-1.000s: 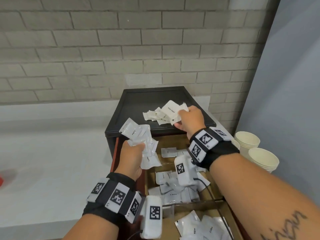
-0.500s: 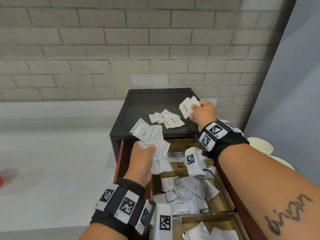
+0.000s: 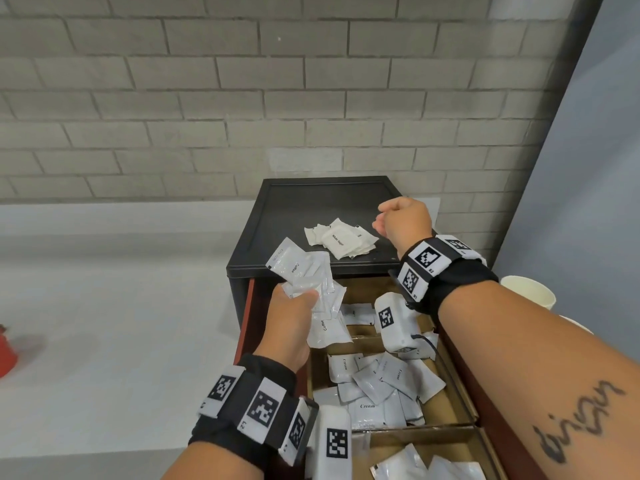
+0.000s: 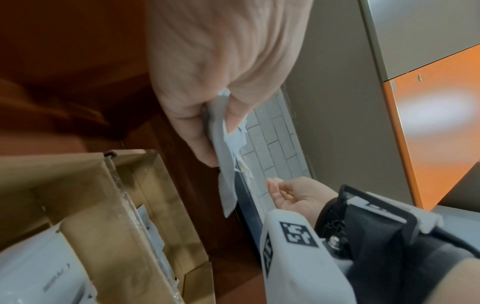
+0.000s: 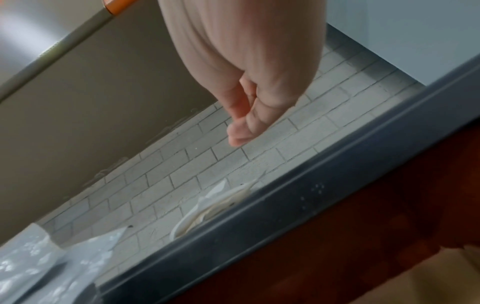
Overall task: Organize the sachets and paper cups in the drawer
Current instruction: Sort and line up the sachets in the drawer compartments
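Observation:
My left hand (image 3: pixel 294 323) grips a bundle of white coffee sachets (image 3: pixel 304 282) over the drawer's back left corner; in the left wrist view the fingers (image 4: pixel 197 131) pinch the sachets (image 4: pixel 226 164). My right hand (image 3: pixel 401 220) hovers empty with loosely curled fingers (image 5: pixel 241 123) above the black cabinet top (image 3: pixel 311 202). It is just right of a small pile of white sugar sachets (image 3: pixel 341 242). The open drawer (image 3: pixel 460 386) holds cream sachets (image 3: pixel 377 386) in its middle compartment, with more sachets (image 3: pixel 426 465) in the nearer one. Paper cups (image 3: pixel 528 292) stand to the right of the cabinet.
A grey brick wall (image 3: pixel 277 98) rises behind the cabinet. A pale counter (image 3: pixel 104 306) stretches to the left, with a red object (image 3: pixel 5 351) at its far left edge. A grey panel (image 3: pixel 588 168) closes off the right side.
My right hand has laid its sugar sachets on the pile on the cabinet top and lifted away empty to the right. The left hand still holds its bundle in the same spot.

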